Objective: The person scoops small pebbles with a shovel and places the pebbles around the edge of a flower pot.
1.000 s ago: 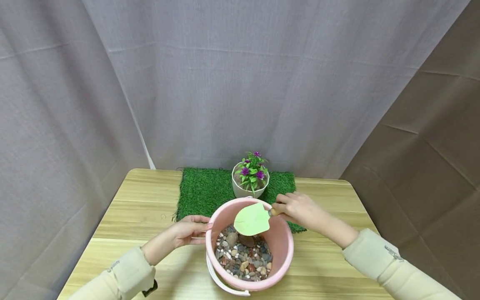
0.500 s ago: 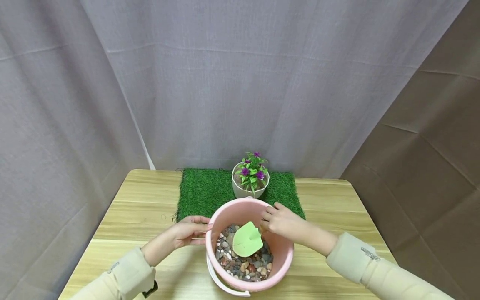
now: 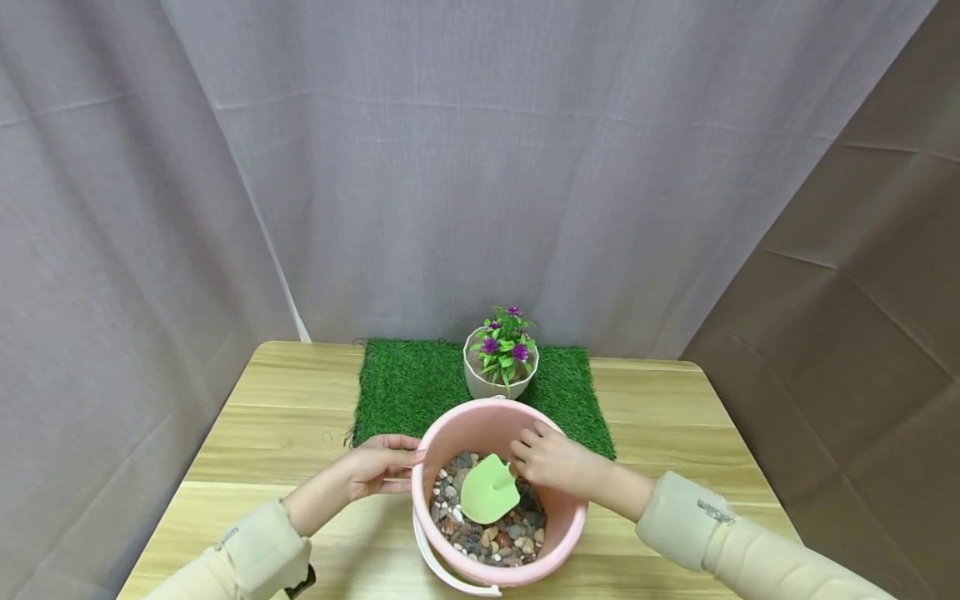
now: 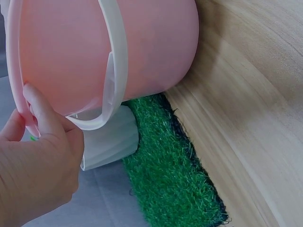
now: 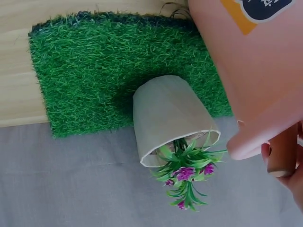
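Note:
A pink bucket (image 3: 576,533) stands near the table's front, pebbles (image 3: 504,546) covering its bottom. My left hand (image 3: 372,468) pinches the bucket's rim on the left side, thumb and fingers either side of it in the left wrist view. Inside the bucket, my right hand (image 3: 557,461) grips a garden trowel (image 3: 489,492) by its wooden handle (image 5: 282,151). The light green blade lies low over the pebbles, tilted down to the left; whether its tip digs into them I cannot tell. A white bail handle (image 4: 119,52) hangs down the bucket's outside.
Right behind the bucket, a white pot (image 3: 486,387) with a purple-flowered plant (image 3: 504,346) stands on a green artificial turf mat (image 3: 412,387). The wooden table (image 3: 288,417) extends to both sides. Grey cloth (image 3: 480,167) hangs behind, brown cloth (image 3: 862,350) on the right.
My right hand has lowered the trowel from above the rim, down and slightly left into the bucket. My left hand has stayed on the rim.

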{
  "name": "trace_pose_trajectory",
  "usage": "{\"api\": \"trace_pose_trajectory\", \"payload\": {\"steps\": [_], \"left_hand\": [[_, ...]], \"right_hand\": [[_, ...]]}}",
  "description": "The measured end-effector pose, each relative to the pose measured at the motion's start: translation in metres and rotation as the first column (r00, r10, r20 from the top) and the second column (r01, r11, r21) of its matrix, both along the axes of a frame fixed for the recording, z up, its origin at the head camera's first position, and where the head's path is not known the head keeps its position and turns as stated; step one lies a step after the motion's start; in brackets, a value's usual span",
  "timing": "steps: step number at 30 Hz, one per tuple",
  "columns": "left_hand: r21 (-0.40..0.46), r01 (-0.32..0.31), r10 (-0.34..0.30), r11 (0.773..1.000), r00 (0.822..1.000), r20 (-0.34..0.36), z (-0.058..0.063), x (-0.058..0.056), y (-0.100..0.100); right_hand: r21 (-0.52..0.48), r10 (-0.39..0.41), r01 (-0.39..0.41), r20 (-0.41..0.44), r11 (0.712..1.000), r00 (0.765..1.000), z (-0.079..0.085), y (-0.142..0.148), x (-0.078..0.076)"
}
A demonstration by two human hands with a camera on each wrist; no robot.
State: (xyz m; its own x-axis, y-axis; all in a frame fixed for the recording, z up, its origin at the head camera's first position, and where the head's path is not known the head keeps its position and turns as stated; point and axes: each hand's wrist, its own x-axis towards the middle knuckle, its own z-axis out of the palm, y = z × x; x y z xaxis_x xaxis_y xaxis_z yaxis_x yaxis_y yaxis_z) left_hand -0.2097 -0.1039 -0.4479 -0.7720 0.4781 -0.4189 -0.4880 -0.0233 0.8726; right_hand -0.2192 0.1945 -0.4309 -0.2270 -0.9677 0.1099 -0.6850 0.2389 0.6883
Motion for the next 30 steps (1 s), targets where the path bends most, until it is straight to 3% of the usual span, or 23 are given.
{"api": "trace_pose_trajectory", "payload": {"steps": [7, 13, 22, 30], "left_hand": [[-0.020, 0.008, -0.008, 1.000, 1.000, 0.001, 0.001, -0.003, -0.001], [0.002, 0.005, -0.005, 1.000, 1.000, 0.012, 0.001, -0.001, -0.002], [0.015, 0.004, -0.004, 1.000, 1.000, 0.001, -0.002, 0.000, -0.003], [0.010, 0.003, -0.003, 1.000, 1.000, 0.002, -0.005, -0.001, -0.003]], "right_hand": [[0.063, -0.027, 0.024, 0.058, 0.998, 0.998, -0.004, -0.013, 0.009], [-0.021, -0.024, 0.028, 0.175, 0.999, 0.984, -0.010, -0.015, 0.011], [-0.115, -0.031, 0.083, 0.397, 0.990, 0.917, -0.005, -0.008, 0.011], [-0.132, -0.046, 0.133, 0.518, 0.982, 0.854, 0.004, 0.002, 0.008]]}}
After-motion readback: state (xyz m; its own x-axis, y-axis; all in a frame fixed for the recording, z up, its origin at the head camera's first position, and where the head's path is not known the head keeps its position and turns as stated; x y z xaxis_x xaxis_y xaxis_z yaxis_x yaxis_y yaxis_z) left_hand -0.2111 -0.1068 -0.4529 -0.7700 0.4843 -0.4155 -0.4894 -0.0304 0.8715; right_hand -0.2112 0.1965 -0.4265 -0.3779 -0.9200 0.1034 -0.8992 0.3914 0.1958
